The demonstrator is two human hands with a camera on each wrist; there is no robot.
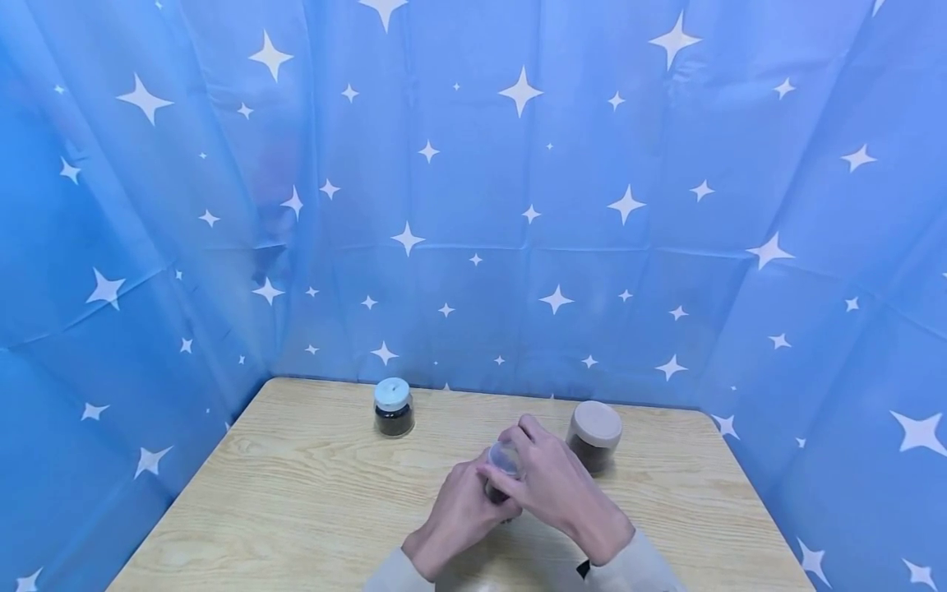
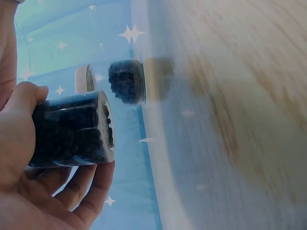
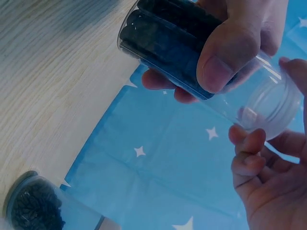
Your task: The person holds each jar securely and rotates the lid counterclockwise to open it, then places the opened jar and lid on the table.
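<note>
A clear jar (image 2: 72,129) of dark pieces is gripped by my left hand (image 1: 464,506), whose fingers and thumb wrap round its body above the table. It leans in the right wrist view, dark pieces at its base and a see-through upper part. At its top end is a translucent lid (image 3: 280,112), which my right hand (image 1: 555,481) pinches between thumb and fingertips. In the head view both hands meet around the jar and hide most of it.
A jar with a beige lid (image 1: 598,423) and dark contents stands just beyond my right hand. Farther left at the back is a smaller jar with a light blue lid (image 1: 392,395). The wooden table (image 1: 296,493) ends at a blue star-patterned curtain (image 1: 473,181).
</note>
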